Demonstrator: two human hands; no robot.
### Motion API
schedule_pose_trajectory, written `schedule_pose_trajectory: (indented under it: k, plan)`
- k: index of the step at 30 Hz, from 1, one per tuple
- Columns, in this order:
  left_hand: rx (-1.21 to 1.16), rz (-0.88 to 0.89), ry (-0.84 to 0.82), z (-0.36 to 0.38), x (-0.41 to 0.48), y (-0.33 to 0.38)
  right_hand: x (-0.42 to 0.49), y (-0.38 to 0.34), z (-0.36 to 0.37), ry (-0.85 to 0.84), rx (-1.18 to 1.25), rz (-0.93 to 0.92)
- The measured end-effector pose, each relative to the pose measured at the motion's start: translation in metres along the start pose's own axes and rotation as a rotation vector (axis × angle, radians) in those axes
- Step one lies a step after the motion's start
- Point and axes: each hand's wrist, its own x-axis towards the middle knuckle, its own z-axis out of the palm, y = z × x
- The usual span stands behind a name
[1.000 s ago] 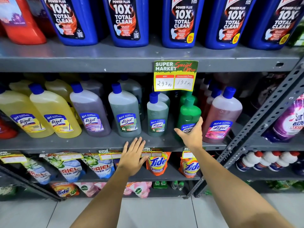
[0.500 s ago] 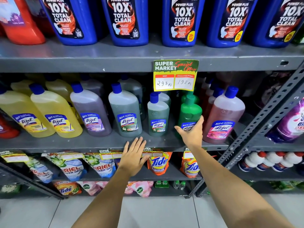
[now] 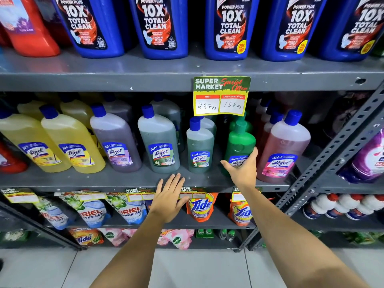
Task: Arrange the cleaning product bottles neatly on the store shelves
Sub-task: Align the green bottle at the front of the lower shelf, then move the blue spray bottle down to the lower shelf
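Observation:
A row of Lizol bottles stands on the middle grey shelf (image 3: 128, 180): yellow ones (image 3: 70, 142) at the left, a purple one (image 3: 116, 142), a large grey-green one (image 3: 159, 142), a small grey-green one (image 3: 199, 146), a solid green bottle (image 3: 240, 142) and a pink one (image 3: 284, 146). My right hand (image 3: 241, 170) grips the lower part of the green bottle, thumb on its left side, fingers around its right. My left hand (image 3: 169, 199) is flat with fingers spread against the shelf's front edge, below the large grey-green bottle, holding nothing.
Large blue "10X Total Clean" bottles (image 3: 160, 28) line the upper shelf, with a red bottle (image 3: 31, 32) at the left. A yellow price tag (image 3: 221, 96) hangs over the green bottle. Detergent pouches (image 3: 199, 206) fill the lower shelves. A slanted metal upright (image 3: 340, 150) stands at right.
The green bottle has shifted slightly up and right in my right hand. My left hand stays on the shelf edge.

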Motion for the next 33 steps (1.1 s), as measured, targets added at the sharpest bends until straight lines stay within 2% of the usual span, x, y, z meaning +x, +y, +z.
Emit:
schedule_pose_trajectory:
  k: [8,11,14,18,20,22,27,33]
  plan:
    - [0.002,-0.016,-0.017,-0.004,0.0,0.003,-0.004,-0.003,-0.005,-0.035,0.009,0.012]
    - [-0.038,-0.008,0.029,-0.012,-0.002,0.007,-0.027,-0.008,-0.008,0.033,0.04,0.021]
    - [-0.018,0.071,0.184,-0.037,-0.003,0.014,-0.064,-0.018,-0.013,0.084,0.086,-0.179]
    - [-0.007,0.156,0.438,-0.103,-0.002,0.02,-0.088,-0.078,-0.022,0.008,0.045,-0.71]
    - [0.014,0.192,0.571,-0.144,-0.003,0.017,-0.086,-0.126,-0.024,0.079,0.035,-0.992]
    - [0.049,0.217,0.703,-0.188,-0.006,0.009,-0.079,-0.181,-0.022,0.188,0.039,-1.172]
    - [0.179,0.131,0.913,-0.298,-0.013,-0.03,-0.069,-0.308,-0.001,0.341,-0.004,-1.328]
    - [0.34,-0.05,0.905,-0.379,-0.041,-0.104,-0.074,-0.395,0.051,0.227,-0.15,-1.295]
